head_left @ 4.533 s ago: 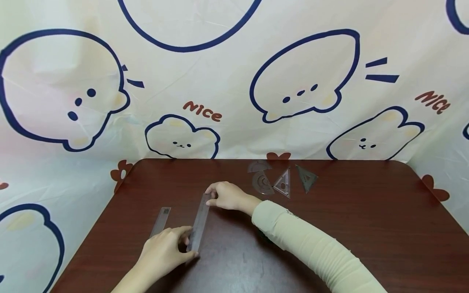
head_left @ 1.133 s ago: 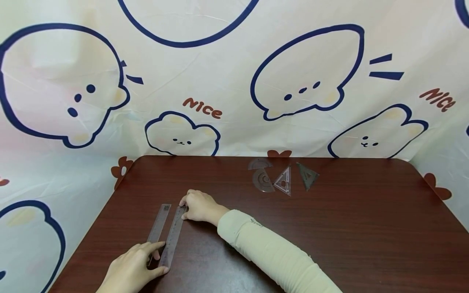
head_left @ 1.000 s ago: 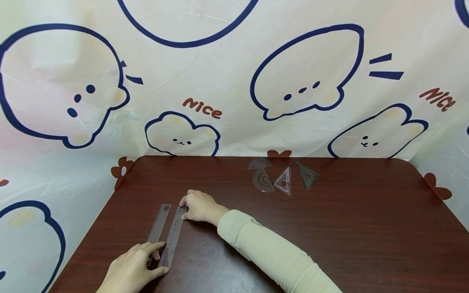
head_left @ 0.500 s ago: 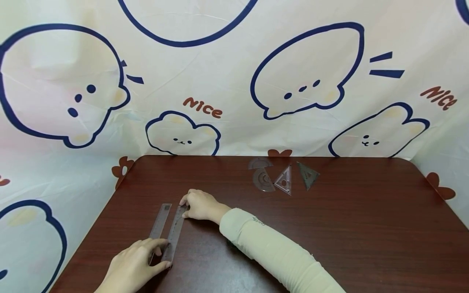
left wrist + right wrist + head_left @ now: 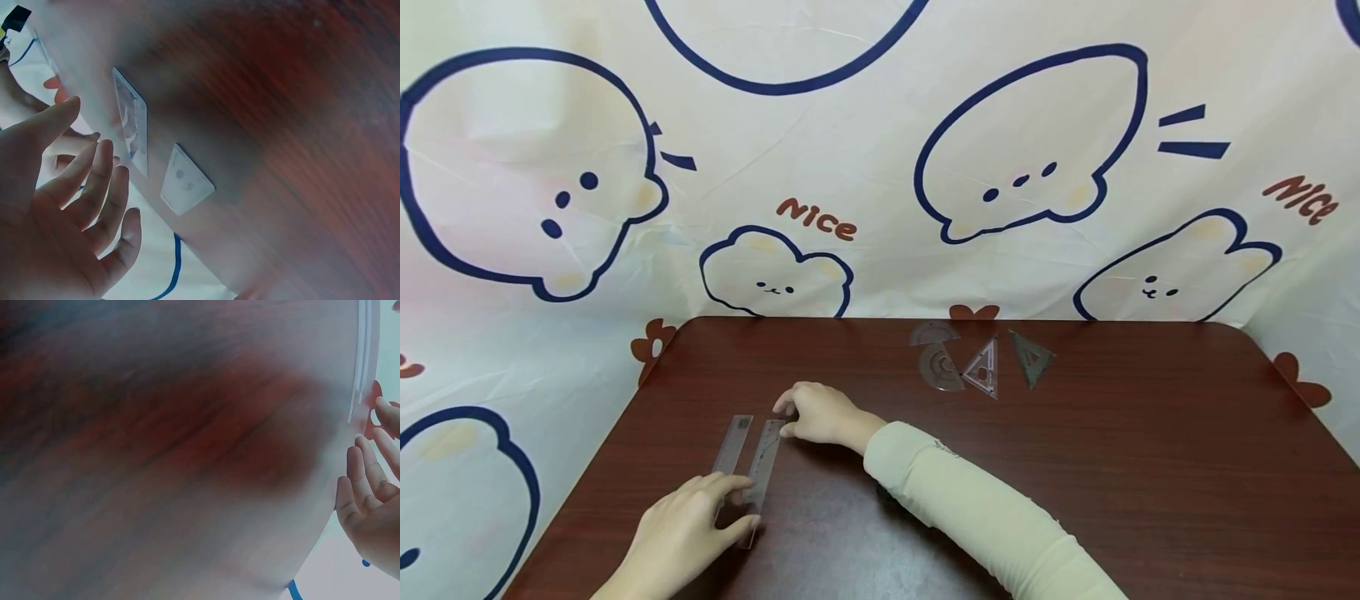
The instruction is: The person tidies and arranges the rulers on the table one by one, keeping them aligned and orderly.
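Observation:
Two clear plastic rulers lie side by side on the brown table, the left ruler (image 5: pixel 732 450) and the right ruler (image 5: pixel 766 450), slanting the same way with a narrow gap between. My left hand (image 5: pixel 681 529) hovers over their near ends, hiding part of both; in the left wrist view its fingers (image 5: pixel 103 181) are spread and loosely bent, apart from the rulers. My right hand (image 5: pixel 823 412) is beside the right ruler's far end, thumb and fingers parted, holding nothing. In the right wrist view its fingers (image 5: pixel 355 469) are relaxed, near the ruler edges.
Two protractors, one (image 5: pixel 934 334) behind the other (image 5: pixel 940 367), lie at the back of the table (image 5: pixel 1112 467). Next to them are a clear set square (image 5: pixel 982 371) and a darker set square (image 5: pixel 1032 358). A patterned cloth (image 5: pixel 880 167) hangs behind the table.
The right ruler was slid left until it lay beside the other ruler. In the last half second both hands have let go of it and lifted slightly away.

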Tool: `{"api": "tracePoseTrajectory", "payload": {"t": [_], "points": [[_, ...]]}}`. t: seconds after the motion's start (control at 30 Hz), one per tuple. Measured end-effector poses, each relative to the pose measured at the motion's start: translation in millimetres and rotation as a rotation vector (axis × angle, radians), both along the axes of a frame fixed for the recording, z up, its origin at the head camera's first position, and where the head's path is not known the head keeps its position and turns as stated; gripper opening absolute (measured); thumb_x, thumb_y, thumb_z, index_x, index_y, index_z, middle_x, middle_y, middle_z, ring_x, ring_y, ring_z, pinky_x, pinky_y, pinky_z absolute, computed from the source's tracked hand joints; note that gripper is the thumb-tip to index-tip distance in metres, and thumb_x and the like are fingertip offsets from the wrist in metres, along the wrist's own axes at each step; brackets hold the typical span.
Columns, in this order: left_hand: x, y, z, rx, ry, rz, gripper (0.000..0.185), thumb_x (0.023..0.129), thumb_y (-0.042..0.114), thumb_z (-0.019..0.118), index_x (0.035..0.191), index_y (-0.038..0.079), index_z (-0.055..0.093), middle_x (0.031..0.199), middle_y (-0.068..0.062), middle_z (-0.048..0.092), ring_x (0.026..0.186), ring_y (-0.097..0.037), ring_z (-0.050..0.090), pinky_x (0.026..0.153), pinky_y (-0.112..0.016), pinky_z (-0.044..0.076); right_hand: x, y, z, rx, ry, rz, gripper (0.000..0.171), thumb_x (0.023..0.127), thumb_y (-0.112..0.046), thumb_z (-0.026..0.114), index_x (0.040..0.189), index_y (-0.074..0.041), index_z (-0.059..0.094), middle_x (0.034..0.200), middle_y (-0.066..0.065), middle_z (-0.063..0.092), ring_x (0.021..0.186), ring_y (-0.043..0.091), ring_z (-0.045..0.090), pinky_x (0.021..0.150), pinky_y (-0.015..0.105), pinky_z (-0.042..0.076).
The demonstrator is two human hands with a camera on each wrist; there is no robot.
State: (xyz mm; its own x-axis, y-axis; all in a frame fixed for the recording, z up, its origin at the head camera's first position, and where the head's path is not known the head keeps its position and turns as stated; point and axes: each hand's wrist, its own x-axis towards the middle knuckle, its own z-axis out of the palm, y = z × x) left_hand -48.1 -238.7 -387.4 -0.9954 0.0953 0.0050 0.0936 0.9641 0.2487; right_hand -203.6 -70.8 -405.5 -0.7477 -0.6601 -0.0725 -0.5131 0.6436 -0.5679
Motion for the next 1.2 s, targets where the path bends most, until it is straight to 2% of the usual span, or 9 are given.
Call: {"api": "tracePoseTrajectory", "payload": {"t": [0.17,0.47,0.8,1.1,1.2], "points": [[-2.6,3.9,-0.1,0.006,0.026,-0.02,0.036,0.078,0.04,0.083,0.11,0.026,0.073,0.104,0.01,0.068,0.091,-0.014,0.063,0.07,-0.043,0.052,-0.8,8.5,5.2,-0.019,0.004,-0.014,0.03,0.091,-0.025,0.074,0.12,-0.018,0.071,0.103,-0.008,0.063,0.095,0.006,0.06,0.08,0.022,0.047],[-7.9,12.1,0.1,0.015,0.074,-0.055,0.03,0.079,0.036,0.083,0.107,0.027,0.073,0.101,0.015,0.066,0.093,-0.016,0.065,0.071,-0.045,0.052,-2.7,25.3,7.6,-0.033,0.034,-0.027,0.029,0.092,-0.022,0.073,0.12,-0.016,0.071,0.103,-0.006,0.065,0.094,0.009,0.062,0.08,0.025,0.049],[-12.4,17.3,-0.9,0.045,0.021,-0.05,0.026,0.08,0.034,0.083,0.104,0.03,0.073,0.093,0.016,0.064,0.077,-0.006,0.056,0.062,-0.036,0.047,-1.3,43.9,7.6,-0.094,0.06,-0.054,0.026,0.093,-0.02,0.072,0.118,-0.015,0.071,0.102,-0.007,0.065,0.086,0.007,0.061,0.074,0.024,0.049],[-17.3,25.5,-0.1,0.072,0.057,-0.077,0.023,0.081,0.032,0.082,0.101,0.03,0.072,0.088,0.019,0.06,0.07,-0.004,0.049,0.058,-0.03,0.042,0.5,67.4,11.2,-0.135,0.066,-0.079,0.024,0.093,-0.017,0.072,0.116,-0.013,0.072,0.102,-0.003,0.066,0.086,0.011,0.061,0.075,0.028,0.049],[-19.5,28.6,-0.3,0.069,0.083,-0.095,0.023,0.081,0.032,0.082,0.102,0.029,0.073,0.092,0.018,0.062,0.074,-0.005,0.054,0.059,-0.031,0.044,-0.7,74.7,10.4,-0.141,0.069,-0.089,0.023,0.093,-0.017,0.072,0.115,-0.012,0.073,0.1,-0.003,0.066,0.085,0.011,0.061,0.074,0.028,0.049]]}}
